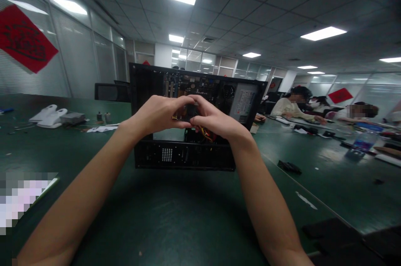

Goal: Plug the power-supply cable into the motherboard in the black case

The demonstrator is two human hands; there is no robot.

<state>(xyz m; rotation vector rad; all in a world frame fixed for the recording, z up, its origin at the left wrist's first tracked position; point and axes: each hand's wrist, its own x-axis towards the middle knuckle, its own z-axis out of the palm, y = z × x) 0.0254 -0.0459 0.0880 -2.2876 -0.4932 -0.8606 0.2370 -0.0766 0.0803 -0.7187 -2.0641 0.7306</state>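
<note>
An open black computer case [203, 155] stands on its side on the green table, its inside facing me. Its motherboard [192, 85] shows at the top, and a power supply [242, 101] with a grey label is at the right. My left hand [159, 113] and my right hand [211, 117] are in front of the opening, fingers curved with their tips meeting. Between them is something dark; I cannot make out whether it is a held part or the case's interior. Coloured cables [206, 133] hang just below my right hand.
White plastic bags [52, 115] and a grey box [72, 117] lie at the left of the green table [169, 216]. To the right are a black object [290, 167], a plastic bottle [365, 143] and people seated at the table [294, 105]. A chair [111, 92] stands behind the table.
</note>
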